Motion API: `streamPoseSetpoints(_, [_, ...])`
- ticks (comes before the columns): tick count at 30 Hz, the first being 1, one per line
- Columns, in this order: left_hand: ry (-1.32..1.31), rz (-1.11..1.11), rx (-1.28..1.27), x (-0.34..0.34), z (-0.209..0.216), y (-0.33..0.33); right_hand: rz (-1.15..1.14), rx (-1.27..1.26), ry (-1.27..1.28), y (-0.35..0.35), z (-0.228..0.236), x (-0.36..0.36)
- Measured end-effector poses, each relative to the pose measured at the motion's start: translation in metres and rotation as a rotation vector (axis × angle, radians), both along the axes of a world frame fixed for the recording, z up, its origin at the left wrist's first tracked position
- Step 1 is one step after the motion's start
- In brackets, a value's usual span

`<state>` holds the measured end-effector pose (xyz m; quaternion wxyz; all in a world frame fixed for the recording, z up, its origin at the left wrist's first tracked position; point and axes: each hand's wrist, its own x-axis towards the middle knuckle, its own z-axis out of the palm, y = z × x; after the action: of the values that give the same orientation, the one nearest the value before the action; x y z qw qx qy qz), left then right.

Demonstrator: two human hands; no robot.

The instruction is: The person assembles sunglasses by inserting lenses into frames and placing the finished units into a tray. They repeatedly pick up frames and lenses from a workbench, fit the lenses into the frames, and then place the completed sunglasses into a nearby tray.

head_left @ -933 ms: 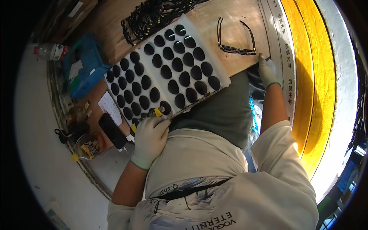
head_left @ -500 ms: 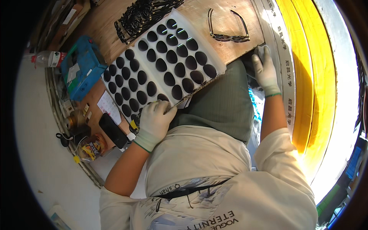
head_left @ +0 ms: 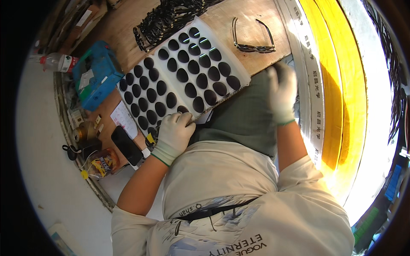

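Observation:
A white foam tray (head_left: 174, 91) of dark oval sunglass lenses lies tilted at the table's near edge, partly over my lap. At its near edge is my left hand (head_left: 174, 133), in a pale glove with a green cuff. Its fingers are curled in beside a lens (head_left: 182, 109); what they hold, if anything, is hidden. A small dark and yellow thing (head_left: 151, 137) shows by the thumb side. My right hand (head_left: 283, 91), gloved too, hovers over my right thigh near the table corner, its fingers smeared by motion. Beyond the tray lies a pair of glasses frames (head_left: 255, 48), temples pointing away.
Black glasses frames (head_left: 164, 22) are heaped behind the tray. To the left are a blue case (head_left: 97, 77), a bottle (head_left: 55, 62), a paper sheet (head_left: 124, 119), a phone (head_left: 127, 145) and a snack bag (head_left: 102, 164). A yellow strip (head_left: 329, 77) runs along the right.
My right hand has come away from the table corner, leftward toward my thigh. The left hand stays at the tray's edge. The whole view has shifted slightly.

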<state>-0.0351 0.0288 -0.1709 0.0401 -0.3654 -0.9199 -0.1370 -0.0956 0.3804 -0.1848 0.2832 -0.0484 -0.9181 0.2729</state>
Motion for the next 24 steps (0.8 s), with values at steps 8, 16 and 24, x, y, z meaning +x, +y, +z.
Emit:
streamPoseSetpoints(8, [0.064,-0.034,0.02,0.001,-0.003,-0.007,0.706,-0.079,-0.718,-0.105,0.024,0.076])
streamPoseSetpoints(16, [-0.125,0.239,0.122,0.025,0.021,-0.008,0.753,0.041,-1.135,-0.155,0.025,0.061])
streamPoseSetpoints(24, [-0.833,0.793,0.548,0.086,0.003,-0.037,0.656,0.042,-1.135,-0.187,0.022,0.058])
